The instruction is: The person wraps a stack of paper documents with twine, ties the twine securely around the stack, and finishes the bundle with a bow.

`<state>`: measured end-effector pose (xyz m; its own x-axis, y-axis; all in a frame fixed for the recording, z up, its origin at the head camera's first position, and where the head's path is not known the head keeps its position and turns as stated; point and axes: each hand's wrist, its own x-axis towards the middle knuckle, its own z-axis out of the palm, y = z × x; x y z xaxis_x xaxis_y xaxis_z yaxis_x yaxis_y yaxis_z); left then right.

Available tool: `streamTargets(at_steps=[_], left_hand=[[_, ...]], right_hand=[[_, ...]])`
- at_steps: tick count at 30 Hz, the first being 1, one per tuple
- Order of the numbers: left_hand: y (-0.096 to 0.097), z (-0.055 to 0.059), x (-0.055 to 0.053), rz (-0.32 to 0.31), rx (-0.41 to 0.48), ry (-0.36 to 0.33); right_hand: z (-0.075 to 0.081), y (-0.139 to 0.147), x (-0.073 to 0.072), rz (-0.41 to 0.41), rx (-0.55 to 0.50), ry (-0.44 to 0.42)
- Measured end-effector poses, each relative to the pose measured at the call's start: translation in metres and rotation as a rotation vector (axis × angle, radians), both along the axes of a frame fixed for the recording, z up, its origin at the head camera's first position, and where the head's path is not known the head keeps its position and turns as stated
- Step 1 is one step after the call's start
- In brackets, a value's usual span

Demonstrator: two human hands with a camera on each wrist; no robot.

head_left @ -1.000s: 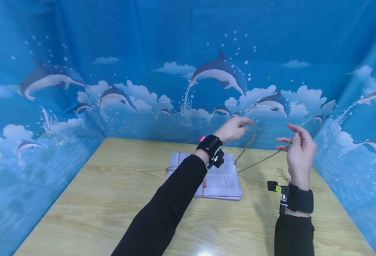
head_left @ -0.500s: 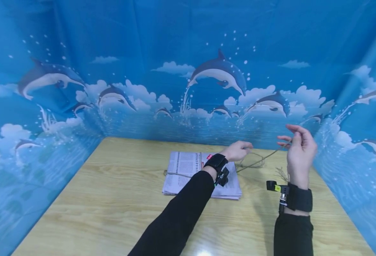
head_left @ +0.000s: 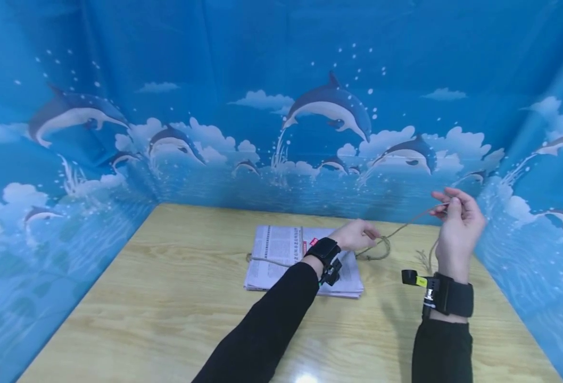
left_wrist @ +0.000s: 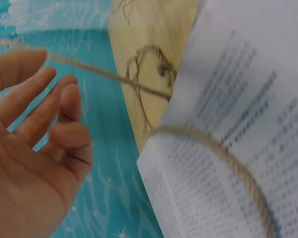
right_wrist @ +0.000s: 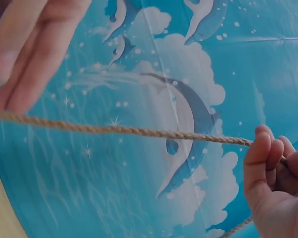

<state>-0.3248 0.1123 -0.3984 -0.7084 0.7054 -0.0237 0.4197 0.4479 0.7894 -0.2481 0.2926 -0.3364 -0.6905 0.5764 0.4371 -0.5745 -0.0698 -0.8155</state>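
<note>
A stack of newspapers [head_left: 276, 242] lies on the table, with jute rope [head_left: 272, 261] running across its top in two directions. My right hand [head_left: 458, 229] is raised at the right and pinches the rope, which stretches taut from there back toward the stack's right edge. Over that edge is my left hand [head_left: 353, 235], palm facing the rope. Its fingers [left_wrist: 37, 111] are loosely bent in the left wrist view, holding nothing, close beside the taut rope [left_wrist: 99, 71]. A loose rope loop [left_wrist: 139, 69] lies on the table beside the papers.
A frayed rope end [head_left: 424, 260] lies on the table near my right wrist. The wooden table [head_left: 176, 298] is walled at the back and sides by a blue dolphin-printed curtain [head_left: 243, 64].
My left hand has come down from above the table's back edge to the stack's right edge, letting go of the rope. My right hand has shifted slightly right, drawing the rope tighter.
</note>
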Motion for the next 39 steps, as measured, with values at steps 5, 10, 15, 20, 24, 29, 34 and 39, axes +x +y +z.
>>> streamTargets(at_steps=[5, 10, 15, 20, 24, 29, 34, 39], left_hand=[[0.009, -0.005, 0.009, -0.013, -0.017, 0.049], [0.005, 0.002, 0.014, -0.018, 0.040, 0.031], [-0.007, 0.016, 0.014, -0.002, 0.154, 0.075], [-0.023, 0.026, 0.013, 0.076, 0.253, 0.082], [-0.034, 0.032, 0.015, 0.091, 0.320, 0.063], [-0.045, 0.039, 0.017, 0.092, 0.409, -0.005], [-0.053, 0.041, 0.021, 0.113, 0.469, 0.024], [-0.059, 0.043, 0.025, 0.104, 0.506, 0.095]], right_hand=[[-0.002, -0.001, 0.001, 0.052, -0.038, 0.037], [-0.004, 0.001, -0.003, 0.079, -0.019, -0.033], [-0.010, 0.003, -0.009, 0.101, 0.062, -0.205], [-0.020, 0.006, -0.015, 0.128, 0.250, -0.364], [-0.030, 0.006, -0.019, 0.149, 0.409, -0.415], [-0.037, -0.002, -0.026, 0.165, 0.535, -0.435], [-0.040, -0.010, -0.031, 0.158, 0.582, -0.455], [-0.042, -0.012, -0.032, 0.163, 0.598, -0.462]])
